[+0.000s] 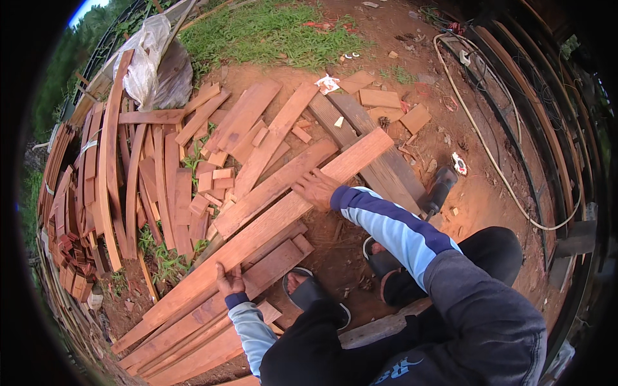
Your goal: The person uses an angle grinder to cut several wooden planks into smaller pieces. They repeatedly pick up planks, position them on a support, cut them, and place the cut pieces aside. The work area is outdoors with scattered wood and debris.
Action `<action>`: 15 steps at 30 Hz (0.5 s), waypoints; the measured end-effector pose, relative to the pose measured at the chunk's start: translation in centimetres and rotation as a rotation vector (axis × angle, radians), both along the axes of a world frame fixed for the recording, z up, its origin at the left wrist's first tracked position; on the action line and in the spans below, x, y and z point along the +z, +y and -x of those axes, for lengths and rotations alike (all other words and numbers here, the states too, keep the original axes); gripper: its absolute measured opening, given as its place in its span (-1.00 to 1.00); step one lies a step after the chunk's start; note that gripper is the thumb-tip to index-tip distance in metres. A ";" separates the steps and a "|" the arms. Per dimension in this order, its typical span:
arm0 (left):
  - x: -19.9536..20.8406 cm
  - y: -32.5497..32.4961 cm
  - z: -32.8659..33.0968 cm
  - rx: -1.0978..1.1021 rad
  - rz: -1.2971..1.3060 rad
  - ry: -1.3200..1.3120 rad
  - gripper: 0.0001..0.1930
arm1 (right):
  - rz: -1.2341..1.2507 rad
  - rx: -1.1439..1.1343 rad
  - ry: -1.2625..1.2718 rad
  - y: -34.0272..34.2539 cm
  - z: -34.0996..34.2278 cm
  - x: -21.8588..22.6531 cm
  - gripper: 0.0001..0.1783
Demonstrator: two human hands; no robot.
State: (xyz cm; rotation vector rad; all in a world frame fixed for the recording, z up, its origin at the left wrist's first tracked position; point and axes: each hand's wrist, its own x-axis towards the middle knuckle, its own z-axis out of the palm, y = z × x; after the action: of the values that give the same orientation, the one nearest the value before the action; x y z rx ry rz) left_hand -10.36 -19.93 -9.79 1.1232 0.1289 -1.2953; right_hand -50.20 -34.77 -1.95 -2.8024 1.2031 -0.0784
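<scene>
A long reddish wooden plank (270, 222) lies slanting in front of me, from the lower left to the upper right. Near its lower part, my left hand (230, 281) holds the near edge, fingers curled at its side. My right hand (315, 188) grips the plank farther up, palm on top and fingers reaching over the far edge. The plank's upper end rests across darker, weathered boards (386, 168). Beneath and beside its lower end are more stacked planks (212, 338). Another wide plank (277, 186) runs alongside on the far side.
Many boards (116, 174) and short offcuts (212, 183) are piled at the left, beside a plastic-wrapped bundle (158, 67). A dark power tool (440, 192) stands to the right, near a pale hose (473, 128). My sandalled feet (312, 293) are close to the planks.
</scene>
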 end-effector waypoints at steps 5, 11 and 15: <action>0.9 0.5 -0.2 -0.272 -0.210 -0.102 -0.49 | -0.117 -0.020 0.027 0.0 0.3 -1.3 -0.47; 1.8 0.3 -0.9 -0.387 -0.343 -0.109 -0.38 | -0.165 -0.025 0.004 0.3 0.7 0.2 -0.29; 1.9 0.5 -1.0 -0.379 -0.359 -0.142 -0.32 | 0.002 -0.239 -0.377 1.4 1.8 2.4 -0.33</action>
State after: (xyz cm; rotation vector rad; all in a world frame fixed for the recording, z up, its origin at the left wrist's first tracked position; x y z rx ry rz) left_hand -9.33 -19.38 -7.87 1.5990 0.0431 -1.5590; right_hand -51.99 -33.36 0.44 -2.4731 1.4205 -0.5937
